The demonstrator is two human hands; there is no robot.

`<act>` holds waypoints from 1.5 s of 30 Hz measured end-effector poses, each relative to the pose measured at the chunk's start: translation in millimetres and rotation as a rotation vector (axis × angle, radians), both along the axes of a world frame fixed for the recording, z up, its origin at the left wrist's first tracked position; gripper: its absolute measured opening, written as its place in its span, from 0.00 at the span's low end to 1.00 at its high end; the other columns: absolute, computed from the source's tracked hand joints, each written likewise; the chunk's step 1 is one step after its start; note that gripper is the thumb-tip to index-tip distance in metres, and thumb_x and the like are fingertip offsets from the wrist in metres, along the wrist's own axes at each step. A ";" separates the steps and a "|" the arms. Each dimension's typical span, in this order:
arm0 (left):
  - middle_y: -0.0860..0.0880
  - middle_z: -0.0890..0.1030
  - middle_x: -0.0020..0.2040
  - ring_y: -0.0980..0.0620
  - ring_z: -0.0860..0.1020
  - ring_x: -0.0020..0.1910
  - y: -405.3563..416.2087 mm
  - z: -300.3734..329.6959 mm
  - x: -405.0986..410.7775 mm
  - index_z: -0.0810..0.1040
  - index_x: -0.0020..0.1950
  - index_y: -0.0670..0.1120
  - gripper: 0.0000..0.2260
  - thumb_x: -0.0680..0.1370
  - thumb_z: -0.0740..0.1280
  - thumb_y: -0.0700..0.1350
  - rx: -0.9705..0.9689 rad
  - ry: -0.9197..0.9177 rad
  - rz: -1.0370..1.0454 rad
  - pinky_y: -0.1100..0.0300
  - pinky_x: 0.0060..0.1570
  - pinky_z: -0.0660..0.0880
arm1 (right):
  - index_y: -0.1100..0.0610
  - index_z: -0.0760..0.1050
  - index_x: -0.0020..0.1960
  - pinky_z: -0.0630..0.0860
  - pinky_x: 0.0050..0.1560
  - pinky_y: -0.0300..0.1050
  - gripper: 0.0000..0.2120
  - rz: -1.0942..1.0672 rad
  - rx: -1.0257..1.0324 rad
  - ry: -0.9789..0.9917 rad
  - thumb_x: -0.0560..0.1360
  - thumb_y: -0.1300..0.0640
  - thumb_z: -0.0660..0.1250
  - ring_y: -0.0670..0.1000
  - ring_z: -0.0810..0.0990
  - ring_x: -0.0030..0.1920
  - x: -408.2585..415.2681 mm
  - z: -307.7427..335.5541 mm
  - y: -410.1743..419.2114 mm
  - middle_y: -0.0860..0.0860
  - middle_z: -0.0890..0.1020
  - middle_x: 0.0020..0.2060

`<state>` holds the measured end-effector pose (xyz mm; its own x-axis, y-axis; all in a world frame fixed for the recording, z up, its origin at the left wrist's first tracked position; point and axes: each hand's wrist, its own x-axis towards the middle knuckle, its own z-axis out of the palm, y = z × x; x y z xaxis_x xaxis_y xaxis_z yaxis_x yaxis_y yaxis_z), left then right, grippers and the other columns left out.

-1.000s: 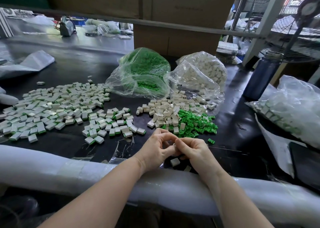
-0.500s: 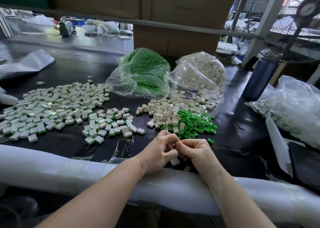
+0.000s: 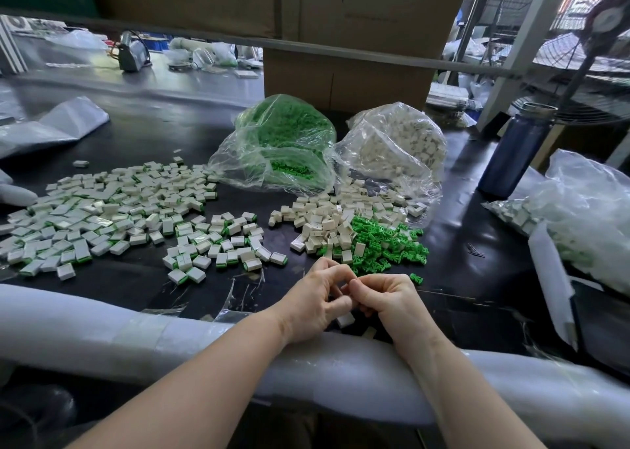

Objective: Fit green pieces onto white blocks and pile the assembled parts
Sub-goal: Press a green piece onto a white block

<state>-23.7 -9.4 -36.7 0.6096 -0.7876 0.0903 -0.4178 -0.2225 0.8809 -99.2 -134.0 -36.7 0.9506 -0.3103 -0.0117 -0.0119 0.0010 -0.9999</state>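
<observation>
head view of a dark desk (image 3: pixel 146 135) seen over a white padded edge roll (image 3: pixel 102 326). the left hand (image 3: pixel 313 305) and right hand (image 3: pixel 388 302) meet at the near middle of the desk, fingers curled inward with their tips touching; whatever small part they pinch between them is hidden by the fingers, so what each one grasps cannot be told. a single white block (image 3: pixel 345 319) lies on the desk just below the joined hands. directly beyond the hands sits a loose heap of white blocks (image 3: pixel 327 220), and touching its right side a heap of green pieces (image 3: pixel 385 244); one stray green piece (image 3: pixel 416 278) lies just right of the right hand. to the left, a small cluster of assembled parts (image 3: pixel 221 247), white with green edges, lies near a much larger spread pile of assembled parts (image 3: pixel 102 210) that reaches toward the left edge of the desk. behind the heaps, a clear bag of green pieces (image 3: pixel 279 145) stands beside a clear bag of white blocks (image 3: pixel 395 145), the latter open toward the white heap. a dark blue bottle (image 3: pixel 514 152) stands upright at the right, near another plastic bag (image 3: pixel 579 216) of parts. a cardboard box (image 3: pixel 344 77) rises behind the two bags.
</observation>
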 end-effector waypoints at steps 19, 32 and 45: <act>0.47 0.69 0.52 0.56 0.71 0.40 4.6 3.1 0.2 0.78 0.52 0.39 0.07 0.77 0.66 0.40 -0.054 -0.021 0.151 0.70 0.43 0.72 | 0.55 0.78 0.36 0.74 0.28 0.35 0.08 -0.146 -0.227 -0.077 0.72 0.65 0.70 0.41 0.77 0.30 1.1 -3.9 -0.4 0.47 0.80 0.28; 0.51 0.79 0.38 0.57 0.77 0.35 5.2 -4.5 5.2 0.79 0.49 0.44 0.04 0.76 0.68 0.42 -0.070 0.017 0.279 0.63 0.41 0.77 | 0.54 0.77 0.37 0.76 0.36 0.44 0.08 -0.324 -0.381 -0.041 0.73 0.62 0.69 0.42 0.75 0.30 3.1 -7.1 -2.4 0.47 0.79 0.30; 0.44 0.72 0.60 0.53 0.74 0.46 10.3 -8.4 16.8 0.78 0.60 0.42 0.13 0.76 0.66 0.37 -0.091 -0.066 0.834 0.69 0.53 0.68 | 0.54 0.76 0.34 0.68 0.32 0.29 0.09 -0.496 -0.391 0.012 0.72 0.61 0.70 0.44 0.74 0.33 2.7 -11.4 -8.6 0.48 0.79 0.30</act>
